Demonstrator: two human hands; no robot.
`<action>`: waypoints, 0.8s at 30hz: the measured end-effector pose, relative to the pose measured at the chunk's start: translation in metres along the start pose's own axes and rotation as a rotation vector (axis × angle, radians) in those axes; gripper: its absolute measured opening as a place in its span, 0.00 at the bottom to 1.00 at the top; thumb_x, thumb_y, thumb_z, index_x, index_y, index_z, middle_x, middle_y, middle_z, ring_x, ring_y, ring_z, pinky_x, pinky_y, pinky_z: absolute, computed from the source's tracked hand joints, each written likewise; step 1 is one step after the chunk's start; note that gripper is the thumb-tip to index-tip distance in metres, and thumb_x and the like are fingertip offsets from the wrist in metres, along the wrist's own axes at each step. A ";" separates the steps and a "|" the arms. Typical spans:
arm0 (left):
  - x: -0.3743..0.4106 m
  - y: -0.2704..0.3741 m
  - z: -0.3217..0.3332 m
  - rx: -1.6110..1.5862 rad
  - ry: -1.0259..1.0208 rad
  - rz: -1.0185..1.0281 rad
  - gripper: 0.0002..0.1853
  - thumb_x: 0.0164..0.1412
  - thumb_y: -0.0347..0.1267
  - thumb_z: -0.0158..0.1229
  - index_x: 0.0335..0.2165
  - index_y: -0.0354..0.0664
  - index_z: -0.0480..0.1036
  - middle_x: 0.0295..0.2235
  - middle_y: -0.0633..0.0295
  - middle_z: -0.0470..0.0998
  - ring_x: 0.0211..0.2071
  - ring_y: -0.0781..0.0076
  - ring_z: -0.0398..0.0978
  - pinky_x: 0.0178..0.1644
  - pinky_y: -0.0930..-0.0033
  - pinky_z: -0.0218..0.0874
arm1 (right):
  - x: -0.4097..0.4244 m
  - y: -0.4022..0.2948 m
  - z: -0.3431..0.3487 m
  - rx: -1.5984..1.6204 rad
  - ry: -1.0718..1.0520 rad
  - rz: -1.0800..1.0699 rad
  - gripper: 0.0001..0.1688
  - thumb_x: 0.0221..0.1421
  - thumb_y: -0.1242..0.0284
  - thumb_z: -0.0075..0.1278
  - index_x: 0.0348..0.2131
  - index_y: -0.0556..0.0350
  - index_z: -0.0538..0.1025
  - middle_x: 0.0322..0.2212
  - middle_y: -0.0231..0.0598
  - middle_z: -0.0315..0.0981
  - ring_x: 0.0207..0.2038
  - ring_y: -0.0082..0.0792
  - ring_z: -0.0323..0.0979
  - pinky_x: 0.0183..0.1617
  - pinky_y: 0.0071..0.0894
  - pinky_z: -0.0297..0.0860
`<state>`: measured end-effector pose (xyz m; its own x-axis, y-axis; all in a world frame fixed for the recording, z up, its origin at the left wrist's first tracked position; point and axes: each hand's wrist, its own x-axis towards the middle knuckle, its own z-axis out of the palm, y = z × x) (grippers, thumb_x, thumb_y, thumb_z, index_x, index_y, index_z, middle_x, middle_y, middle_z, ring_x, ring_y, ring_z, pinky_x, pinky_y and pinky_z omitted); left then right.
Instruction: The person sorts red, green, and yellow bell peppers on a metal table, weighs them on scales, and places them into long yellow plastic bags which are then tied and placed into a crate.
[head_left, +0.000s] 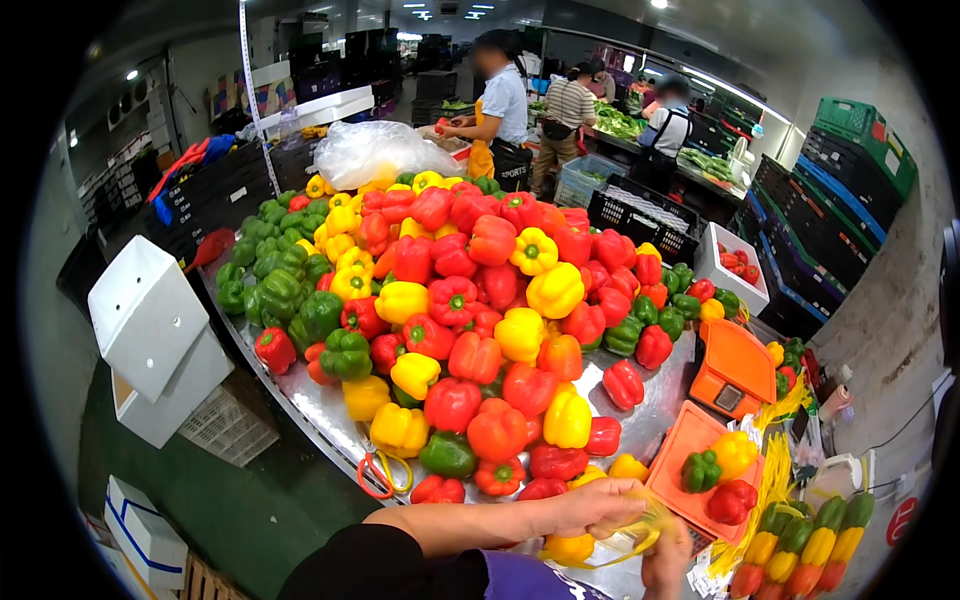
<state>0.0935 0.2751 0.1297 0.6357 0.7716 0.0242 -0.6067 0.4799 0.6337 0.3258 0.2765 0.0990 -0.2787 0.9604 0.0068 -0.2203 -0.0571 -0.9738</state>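
At the table's near edge, my left hand (611, 504) pinches a yellow mesh bag (637, 536). My right hand (667, 559) grips the same netting from the other side, partly blurred. Just beyond them, an orange scale pan (675, 469) bears a green pepper (701, 471), a yellow pepper (735, 454) and a red pepper (731, 502). A yellow bell pepper (568, 549) lies below my left wrist. Ahead spreads a large heap of red, yellow and green bell peppers (472, 356) on the metal table (664, 379).
Scissors (386, 474) lie at the table's edge. Another orange scale (731, 367) stands at right, near loose yellow netting (772, 480) and filled pepper bags (802, 547). Foam boxes (150, 322) stand left; stacked crates (832, 195) line the right wall. Several people work beyond.
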 end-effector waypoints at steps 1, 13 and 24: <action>0.000 -0.002 0.000 0.058 -0.004 -0.060 0.07 0.69 0.36 0.54 0.40 0.50 0.65 0.18 0.78 0.55 0.15 0.88 0.50 0.19 0.79 0.40 | 0.002 -0.001 0.002 0.220 0.173 -0.029 0.09 0.65 0.69 0.45 0.39 0.57 0.70 0.34 0.40 0.75 0.29 0.33 0.74 0.32 0.33 0.74; 0.011 -0.002 -0.011 -0.022 0.119 0.112 0.10 0.69 0.34 0.52 0.45 0.41 0.68 0.28 0.72 0.71 0.28 0.87 0.66 0.31 0.81 0.58 | -0.021 -0.010 0.014 -0.364 -0.084 0.166 0.09 0.66 0.66 0.47 0.40 0.51 0.71 0.19 0.25 0.62 0.16 0.19 0.53 0.20 0.18 0.54; 0.006 -0.012 -0.022 0.496 0.104 -0.231 0.08 0.64 0.35 0.57 0.40 0.45 0.74 0.30 0.73 0.73 0.27 0.87 0.68 0.25 0.79 0.57 | -0.017 -0.030 0.005 0.527 0.239 0.295 0.09 0.65 0.66 0.47 0.40 0.52 0.71 0.23 0.28 0.68 0.21 0.23 0.59 0.25 0.22 0.59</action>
<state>0.0938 0.2830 0.1050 0.6596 0.7190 -0.2189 -0.1440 0.4067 0.9021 0.3326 0.2604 0.1293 -0.1950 0.9146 -0.3541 -0.6126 -0.3956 -0.6843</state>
